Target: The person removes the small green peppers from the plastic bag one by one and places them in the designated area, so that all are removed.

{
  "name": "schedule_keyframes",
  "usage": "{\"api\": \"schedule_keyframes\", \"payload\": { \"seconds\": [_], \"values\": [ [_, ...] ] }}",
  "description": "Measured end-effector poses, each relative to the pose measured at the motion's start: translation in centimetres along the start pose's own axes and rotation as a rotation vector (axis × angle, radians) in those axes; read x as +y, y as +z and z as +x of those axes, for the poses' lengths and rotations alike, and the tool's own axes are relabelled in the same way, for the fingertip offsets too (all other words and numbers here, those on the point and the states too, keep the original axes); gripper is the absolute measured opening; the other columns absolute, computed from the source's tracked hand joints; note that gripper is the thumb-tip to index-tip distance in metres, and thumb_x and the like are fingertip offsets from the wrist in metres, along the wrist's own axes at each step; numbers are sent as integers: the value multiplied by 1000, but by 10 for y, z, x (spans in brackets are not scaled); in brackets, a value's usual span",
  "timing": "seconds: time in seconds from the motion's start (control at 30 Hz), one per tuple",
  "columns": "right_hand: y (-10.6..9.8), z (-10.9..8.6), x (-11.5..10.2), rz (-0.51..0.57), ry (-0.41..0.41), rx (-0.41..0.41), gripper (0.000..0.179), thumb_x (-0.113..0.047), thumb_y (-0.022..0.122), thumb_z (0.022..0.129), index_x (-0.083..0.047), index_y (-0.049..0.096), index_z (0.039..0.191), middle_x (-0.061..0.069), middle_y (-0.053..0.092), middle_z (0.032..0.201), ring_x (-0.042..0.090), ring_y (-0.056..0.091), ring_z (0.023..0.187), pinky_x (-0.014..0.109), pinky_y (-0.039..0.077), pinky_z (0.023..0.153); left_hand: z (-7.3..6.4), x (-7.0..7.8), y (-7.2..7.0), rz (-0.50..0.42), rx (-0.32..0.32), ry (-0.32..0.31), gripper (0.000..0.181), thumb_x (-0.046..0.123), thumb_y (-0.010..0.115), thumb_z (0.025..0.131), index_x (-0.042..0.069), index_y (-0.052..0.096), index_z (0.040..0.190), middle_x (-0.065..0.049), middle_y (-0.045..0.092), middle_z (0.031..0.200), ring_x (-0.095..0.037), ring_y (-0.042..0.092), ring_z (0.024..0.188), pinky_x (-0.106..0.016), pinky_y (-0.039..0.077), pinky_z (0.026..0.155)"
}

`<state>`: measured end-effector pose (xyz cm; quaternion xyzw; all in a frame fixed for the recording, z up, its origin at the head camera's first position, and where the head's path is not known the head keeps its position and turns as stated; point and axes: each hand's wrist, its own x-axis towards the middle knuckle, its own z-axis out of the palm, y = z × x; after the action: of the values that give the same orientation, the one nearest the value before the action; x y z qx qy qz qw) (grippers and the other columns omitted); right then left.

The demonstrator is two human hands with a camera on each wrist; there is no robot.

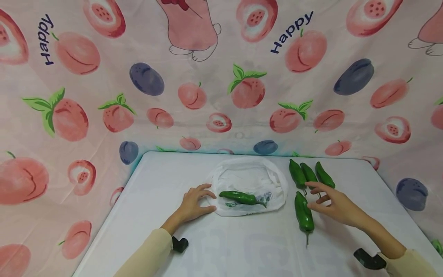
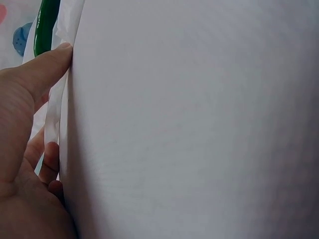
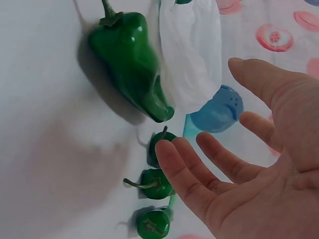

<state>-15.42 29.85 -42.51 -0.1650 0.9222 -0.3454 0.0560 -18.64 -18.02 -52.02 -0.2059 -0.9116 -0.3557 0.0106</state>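
A white plastic bag [image 1: 250, 169] lies spread on the table with a green pepper [image 1: 240, 197] inside its rolled rim. My left hand [image 1: 194, 202] holds the bag's left rim, thumb in front and fingers farther back; in the left wrist view the thumb [image 2: 52, 62] lies against the white plastic. To the right, my right hand [image 1: 333, 204] hovers with fingers spread beside a single green pepper [image 1: 304, 213], its stem toward me. In the right wrist view nothing is between the fingers, and that pepper [image 3: 129, 59] lies beyond the fingertips.
Behind my right hand, more green peppers [image 1: 297, 174] lie in a row to the right of the bag. A white cloth covers the table [image 1: 242, 246]. At its back edge hangs a pink fruit-print curtain [image 1: 214, 73], which also runs down both sides.
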Motion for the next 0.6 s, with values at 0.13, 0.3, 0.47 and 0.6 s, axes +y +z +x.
{"api": "schedule_keyframes", "payload": {
  "seconds": [0.13,0.3,0.47,0.6],
  "values": [
    [-2,2,-3,-10,-9,4,68,-26,79,92,-9,47,149,23,62,127,34,67,103,49,58,76,0,0,0,6,-7,0,26,34,83,87,27,74,110,-5,50,154,-33,49,122,-58,30,99],
    [-2,4,-6,-11,-21,4,68,-28,79,92,-10,48,149,22,61,127,33,67,103,48,58,77,0,1,-1,1,-2,2,26,34,84,87,26,74,109,-6,51,153,-34,49,122,-59,30,99],
    [-1,8,-7,-30,-51,4,68,-28,80,91,-10,49,149,20,62,126,31,67,102,36,57,76,0,1,-1,-4,-11,-7,26,34,84,87,26,74,110,-6,51,153,-34,49,123,-59,29,100],
    [0,12,-9,-13,-102,3,68,-25,81,91,-7,49,148,19,63,126,31,68,100,30,56,75,0,1,-1,0,-7,-1,26,34,84,87,26,74,110,-6,50,153,-35,49,123,-60,29,100]
  ]
}}
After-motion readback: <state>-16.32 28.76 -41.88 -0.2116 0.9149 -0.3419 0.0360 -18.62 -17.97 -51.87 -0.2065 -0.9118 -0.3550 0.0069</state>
